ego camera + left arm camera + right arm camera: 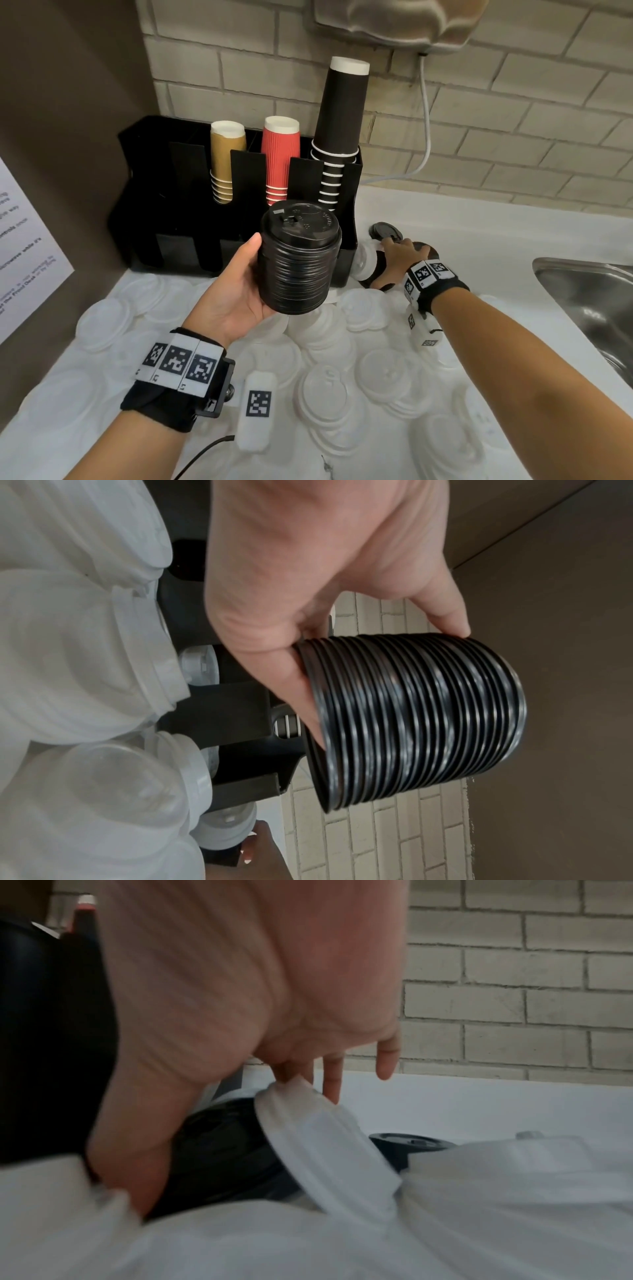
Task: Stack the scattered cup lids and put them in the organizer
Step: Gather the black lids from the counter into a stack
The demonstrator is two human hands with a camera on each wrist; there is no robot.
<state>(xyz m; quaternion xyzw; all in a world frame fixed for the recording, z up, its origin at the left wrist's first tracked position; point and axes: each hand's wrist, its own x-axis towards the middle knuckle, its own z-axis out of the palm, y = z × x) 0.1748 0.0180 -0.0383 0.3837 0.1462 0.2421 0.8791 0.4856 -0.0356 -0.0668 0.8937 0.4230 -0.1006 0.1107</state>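
- The counter [445, 219] carries the whole job: white cup lids [387, 377] lie scattered and overlapping across it, which is why gathering has to come before any filing.
- The sink [589, 298] sits at the counter's right edge, well apart from the work.
- The black organizer [144, 212] stands against the brick wall, its 3 upright slots holding tan, red and black cups; its low front compartments look like the likely home for lids, though I cannot tell which one is meant.
- The stack of black lids [299, 260] is lifted clear of the counter, just in front of the organizer, tilted so its top faces up and new lids can be dropped on.
- The left hand [233, 291] cradles that stack from the side, thumb on one side and fingers curled round the other, gripping the ribbed rims to keep them nested.
- The right hand [400, 260] reaches to the organizer's right end, fingers spread downward over a small cluster of lids, seemingly pinching the edge of a tilted white lid [318, 1139] that covers a dark one.
- A loose black lid [385, 231] lies just beyond those fingers, probably the next to collect.
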